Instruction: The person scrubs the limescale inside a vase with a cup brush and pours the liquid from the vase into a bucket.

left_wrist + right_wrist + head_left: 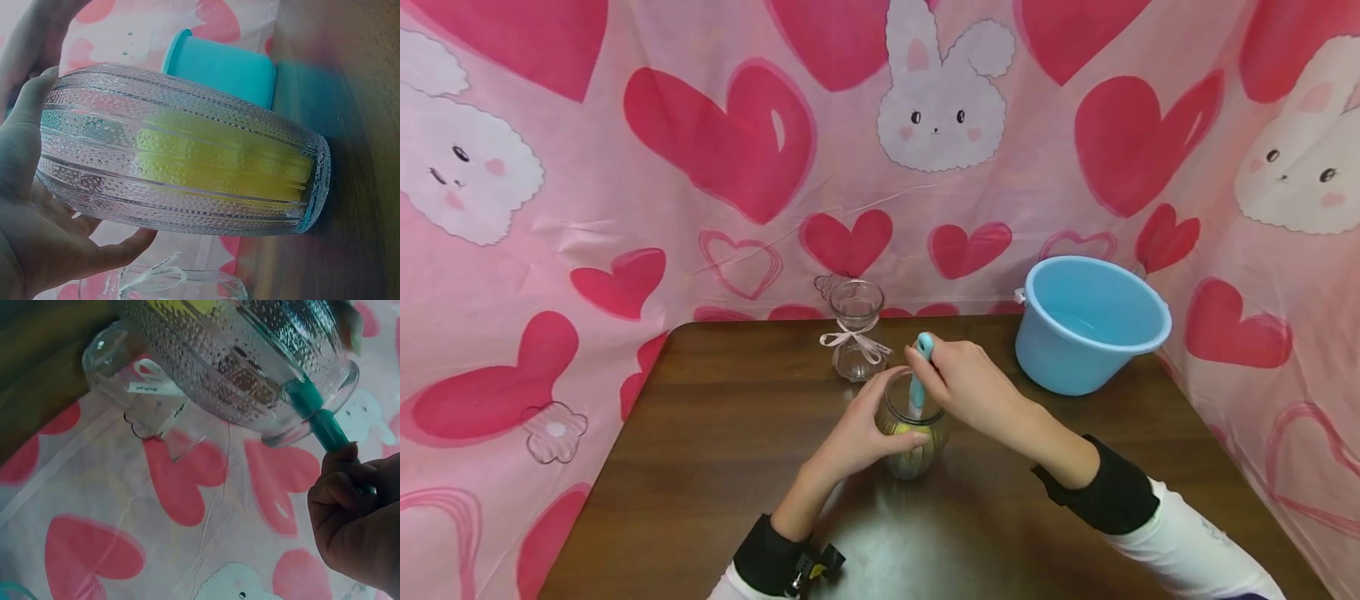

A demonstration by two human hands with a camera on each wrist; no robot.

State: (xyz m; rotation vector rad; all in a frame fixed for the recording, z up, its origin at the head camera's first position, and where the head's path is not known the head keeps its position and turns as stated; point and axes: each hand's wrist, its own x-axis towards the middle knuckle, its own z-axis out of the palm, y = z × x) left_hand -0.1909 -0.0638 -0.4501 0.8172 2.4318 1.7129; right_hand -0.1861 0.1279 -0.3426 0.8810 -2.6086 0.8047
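Observation:
A ribbed, dotted glass vase [912, 463] stands upright on the table. My left hand [856, 431] grips it near the top, thumb across the front and fingers round the far side. With curled fingers, my right hand [976, 390] holds the turquoise handle of a cleaning brush [327, 430] that goes down through the vase's mouth. Inside the lower vase, a yellow sponge-like mass [219, 159] shows through the wet-looking glass in the left wrist view. The handle's top pokes out above the right fist.
Behind the vase stands a clear glass jar [857, 360] with a white ribbon bow. A light blue bucket [1056, 362] sits at the back right of the brown wooden table [730, 417]. Pink cloth [842, 187] with hearts and rabbits hangs around the table.

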